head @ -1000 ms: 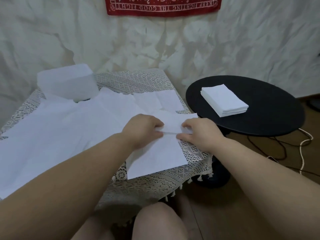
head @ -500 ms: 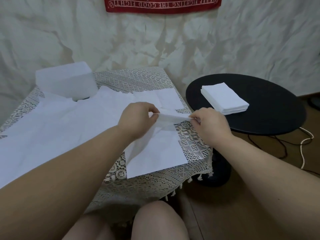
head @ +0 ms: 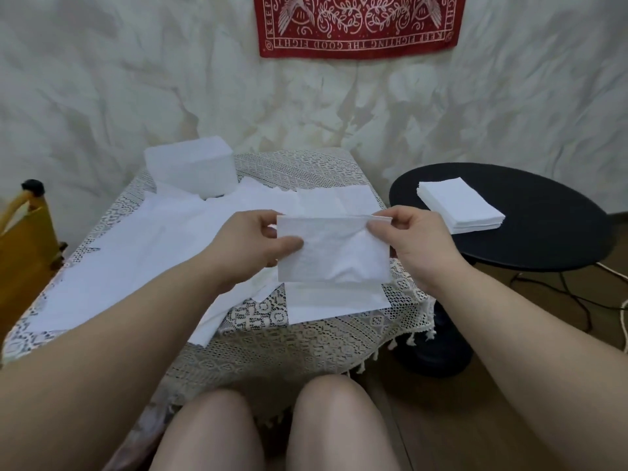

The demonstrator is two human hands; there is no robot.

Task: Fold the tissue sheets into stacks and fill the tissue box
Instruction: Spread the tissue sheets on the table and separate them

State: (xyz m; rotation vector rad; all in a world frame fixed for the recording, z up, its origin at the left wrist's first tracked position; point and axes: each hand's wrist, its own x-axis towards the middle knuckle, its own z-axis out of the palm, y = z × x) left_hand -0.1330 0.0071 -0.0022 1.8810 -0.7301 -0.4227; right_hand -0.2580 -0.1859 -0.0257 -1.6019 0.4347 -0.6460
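Note:
I hold a folded white tissue sheet up in the air above the lace-covered table. My left hand pinches its left edge and my right hand pinches its top right corner. Several flat tissue sheets lie spread across the table beneath. A white tissue box stands at the table's far left. A neat stack of folded tissues sits on the round black side table to the right.
A yellow wooden chair stands at the left edge. Cables trail on the wooden floor under the black table. My knees are just below the table's near edge. A red cloth hangs on the wall.
Both hands lifted the folded tissue off the table and raised it toward me; it now hangs between them. The camera tilted up.

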